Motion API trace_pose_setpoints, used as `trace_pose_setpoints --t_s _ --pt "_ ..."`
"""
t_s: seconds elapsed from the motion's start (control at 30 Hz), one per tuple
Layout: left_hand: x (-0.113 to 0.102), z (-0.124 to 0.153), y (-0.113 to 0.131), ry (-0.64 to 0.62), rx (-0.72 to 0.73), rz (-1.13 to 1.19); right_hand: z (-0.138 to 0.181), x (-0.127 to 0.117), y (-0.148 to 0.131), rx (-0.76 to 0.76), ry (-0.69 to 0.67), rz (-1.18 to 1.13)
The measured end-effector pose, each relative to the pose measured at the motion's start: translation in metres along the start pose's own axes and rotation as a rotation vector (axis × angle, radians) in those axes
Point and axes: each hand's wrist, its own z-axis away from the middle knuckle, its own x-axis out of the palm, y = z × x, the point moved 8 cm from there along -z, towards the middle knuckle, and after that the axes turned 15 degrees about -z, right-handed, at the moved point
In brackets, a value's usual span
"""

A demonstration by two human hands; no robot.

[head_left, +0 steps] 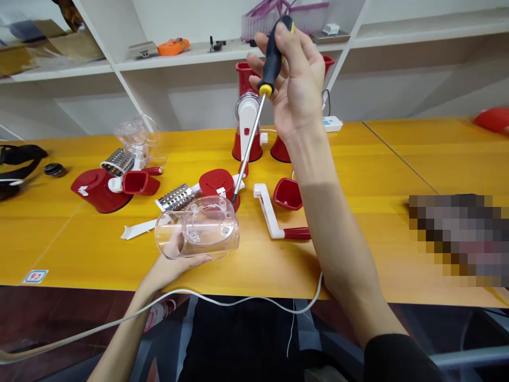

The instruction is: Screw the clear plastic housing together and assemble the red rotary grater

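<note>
Raised high on the right, my right hand (296, 79) grips a screwdriver (274, 58) by its black and yellow handle. The long shaft slants down to the left, its tip close to the right edge of a clear plastic housing (210, 225); whether they touch I cannot tell. My left hand (177, 257) holds that housing from below and behind, partly seen through it. Just beyond lie a metal grater drum (177, 198) and a red base (217, 183). A white crank (268, 212) with a red handle rests on the table to the right, beside a red square hopper (288, 194).
Another dismantled grater with a red base (97, 188) lies at the left. An assembled red and white grater (248, 122) stands at the back below the shelf (222, 62). A pale cable (238, 301) crosses along the table's front edge. A white strip (139, 229) lies left of the housing.
</note>
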Motion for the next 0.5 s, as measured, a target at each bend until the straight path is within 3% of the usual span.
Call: trace_pose_setpoints --t_s 0.07,0.17,0.27,0.33,0.4,0.5 --pt "-0.003 0.001 -0.001 0.029 0.018 -0.052 -0.001 -0.002 0.001 0.010 0.009 0.002" --pt "-0.026 0.010 0.005 0.221 0.143 -0.131 -0.002 -0.004 0.001 0.016 0.018 0.001" --pt "-0.058 0.032 0.030 0.478 0.364 -0.108 -0.003 -0.006 -0.001 -0.004 0.023 -0.007" --pt "-0.070 0.046 0.055 0.569 0.501 -0.174 -0.003 -0.006 -0.001 -0.009 0.025 -0.007" --pt "-0.066 0.051 0.086 0.521 0.586 -0.393 -0.003 -0.006 0.001 0.000 0.022 -0.002" --pt "-0.041 0.043 0.122 0.291 0.668 -0.748 -0.004 -0.006 0.004 0.004 0.013 0.006"
